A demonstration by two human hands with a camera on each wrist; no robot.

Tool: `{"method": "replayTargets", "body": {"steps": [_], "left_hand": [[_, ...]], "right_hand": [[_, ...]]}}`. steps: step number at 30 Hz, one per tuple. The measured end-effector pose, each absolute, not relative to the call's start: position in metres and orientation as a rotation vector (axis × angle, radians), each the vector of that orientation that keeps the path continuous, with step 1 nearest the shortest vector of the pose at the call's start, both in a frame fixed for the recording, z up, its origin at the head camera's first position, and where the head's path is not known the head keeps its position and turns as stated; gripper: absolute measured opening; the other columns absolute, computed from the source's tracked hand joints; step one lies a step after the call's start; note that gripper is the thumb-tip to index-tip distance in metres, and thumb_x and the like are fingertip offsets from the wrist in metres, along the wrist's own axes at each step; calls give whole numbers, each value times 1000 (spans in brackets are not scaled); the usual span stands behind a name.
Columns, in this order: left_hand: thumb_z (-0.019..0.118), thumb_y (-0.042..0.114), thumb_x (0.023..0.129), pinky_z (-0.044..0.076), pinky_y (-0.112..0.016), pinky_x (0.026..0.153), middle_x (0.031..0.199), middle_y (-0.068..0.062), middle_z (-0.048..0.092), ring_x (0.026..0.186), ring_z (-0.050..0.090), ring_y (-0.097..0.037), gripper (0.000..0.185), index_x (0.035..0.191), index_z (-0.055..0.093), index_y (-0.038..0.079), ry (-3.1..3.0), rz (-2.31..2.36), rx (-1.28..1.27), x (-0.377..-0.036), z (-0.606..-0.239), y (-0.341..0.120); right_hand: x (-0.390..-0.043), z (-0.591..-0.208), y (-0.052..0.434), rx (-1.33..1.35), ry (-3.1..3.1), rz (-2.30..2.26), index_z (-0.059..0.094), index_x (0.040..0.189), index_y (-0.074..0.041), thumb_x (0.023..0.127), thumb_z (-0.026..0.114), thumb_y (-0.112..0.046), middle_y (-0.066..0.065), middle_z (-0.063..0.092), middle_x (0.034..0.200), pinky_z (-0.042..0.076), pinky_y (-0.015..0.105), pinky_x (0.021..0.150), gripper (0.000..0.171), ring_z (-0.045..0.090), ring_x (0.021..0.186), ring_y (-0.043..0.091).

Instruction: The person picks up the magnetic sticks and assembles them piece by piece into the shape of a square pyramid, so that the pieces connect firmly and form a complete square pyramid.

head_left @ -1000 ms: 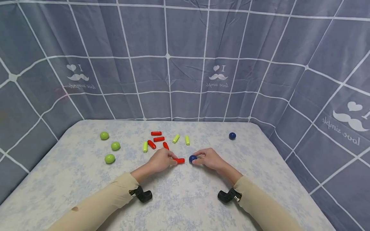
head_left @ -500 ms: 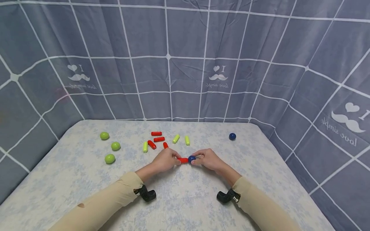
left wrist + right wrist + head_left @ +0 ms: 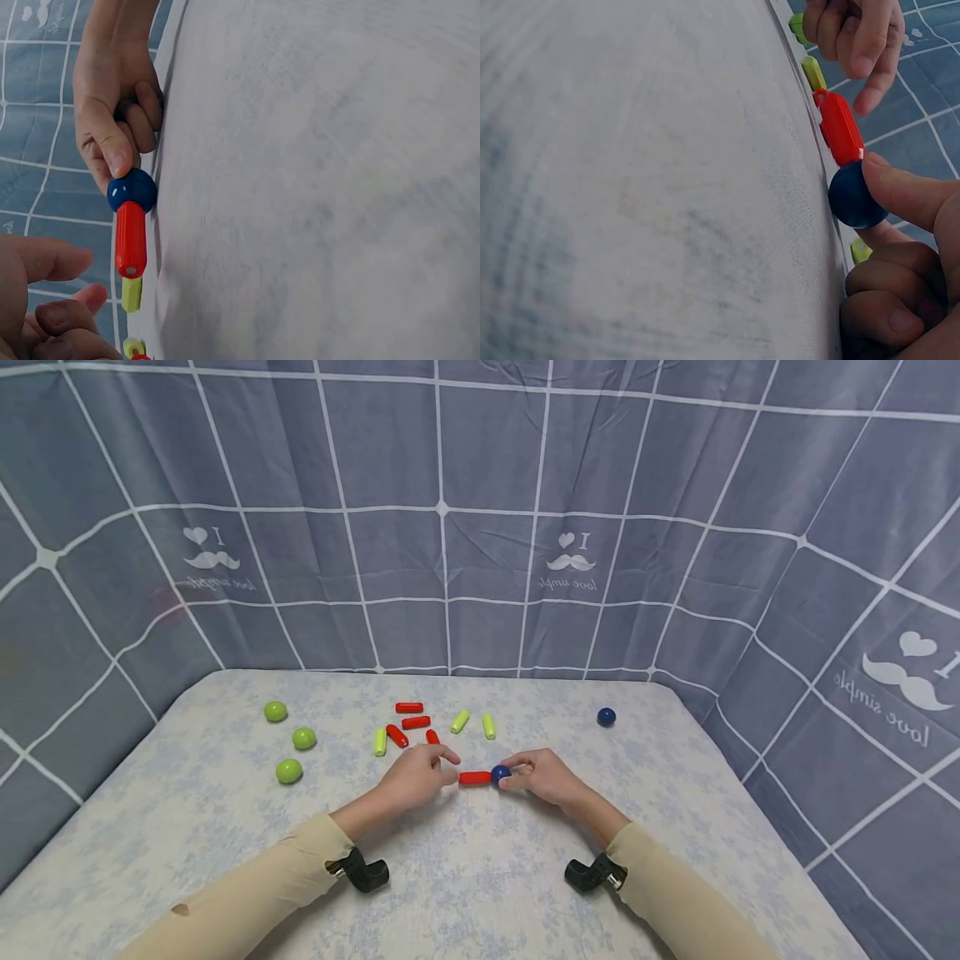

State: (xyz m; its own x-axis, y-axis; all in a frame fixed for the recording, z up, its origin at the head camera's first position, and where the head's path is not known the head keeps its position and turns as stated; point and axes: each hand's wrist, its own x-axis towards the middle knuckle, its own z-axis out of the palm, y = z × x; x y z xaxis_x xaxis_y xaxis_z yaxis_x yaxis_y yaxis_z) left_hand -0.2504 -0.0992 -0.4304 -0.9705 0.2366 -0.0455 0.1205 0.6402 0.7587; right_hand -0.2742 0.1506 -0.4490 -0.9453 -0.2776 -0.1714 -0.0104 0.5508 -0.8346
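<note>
My right hand (image 3: 546,775) pinches a dark blue ball (image 3: 501,774) between thumb and fingers, over the middle of the table. A red ribbed stick (image 3: 475,777) meets the ball end to side and points left from it. In the left wrist view the stick (image 3: 130,238) lines up straight with the ball (image 3: 132,191). Just left of the stick's free end is my left hand (image 3: 416,774), thumb and index finger spread apart with nothing between them. From the right wrist the thumb (image 3: 900,187) shows pressed on the ball's side.
Several red sticks (image 3: 409,707) and yellow-green sticks (image 3: 380,742) lie behind the left hand. Green balls (image 3: 303,738) stand at the left of the table (image 3: 480,877). Another blue ball (image 3: 606,717) sits at the back right. A grey checked curtain (image 3: 480,560) hangs behind.
My left hand brought the red stick right until it met the blue ball, then let go and drew back left. The right hand keeps its pinch on the ball, almost unmoved.
</note>
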Motion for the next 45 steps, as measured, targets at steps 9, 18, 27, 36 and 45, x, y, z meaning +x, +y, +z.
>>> {"method": "replayTargets", "body": {"steps": [9,18,27,36,45], "left_hand": [[71,22,92,36,-29,53,63,-1,49,53,42,-15,21,111,74,14,2756,1264,249,-237,-431,-120],[70,22,92,36,-29,54,63,-1,49,54,41,-15,23,113,73,13,2784,1276,182,-226,-431,-144],[65,19,93,33,-28,52,64,0,45,54,36,-14,22,113,74,11,2839,1345,113,-219,-431,-168],[65,22,96,33,-29,51,67,1,40,55,34,-12,26,117,71,9,2871,1361,54,-211,-425,-188],[62,24,99,34,-28,49,68,0,40,54,35,-12,29,121,68,6,2839,1527,-76,-208,-424,-208]], "right_hand": [[-273,-450,152,-268,2483,-1381,74,118,-11,85,82,-26,-5,35,60,28,27,57,38,32,58,13],[-273,-451,152,-255,2484,-1371,74,119,-11,84,82,-26,-5,35,60,27,26,56,39,32,57,12],[-274,-452,153,-264,2494,-1366,74,118,-12,84,82,-27,-4,37,60,28,27,56,38,32,57,13],[-276,-453,154,-287,2500,-1361,74,117,-11,84,83,-28,-5,38,60,28,27,56,38,33,57,13],[-276,-452,154,-298,2489,-1372,74,117,-11,84,83,-27,-5,37,59,26,26,53,37,32,55,13]]}}
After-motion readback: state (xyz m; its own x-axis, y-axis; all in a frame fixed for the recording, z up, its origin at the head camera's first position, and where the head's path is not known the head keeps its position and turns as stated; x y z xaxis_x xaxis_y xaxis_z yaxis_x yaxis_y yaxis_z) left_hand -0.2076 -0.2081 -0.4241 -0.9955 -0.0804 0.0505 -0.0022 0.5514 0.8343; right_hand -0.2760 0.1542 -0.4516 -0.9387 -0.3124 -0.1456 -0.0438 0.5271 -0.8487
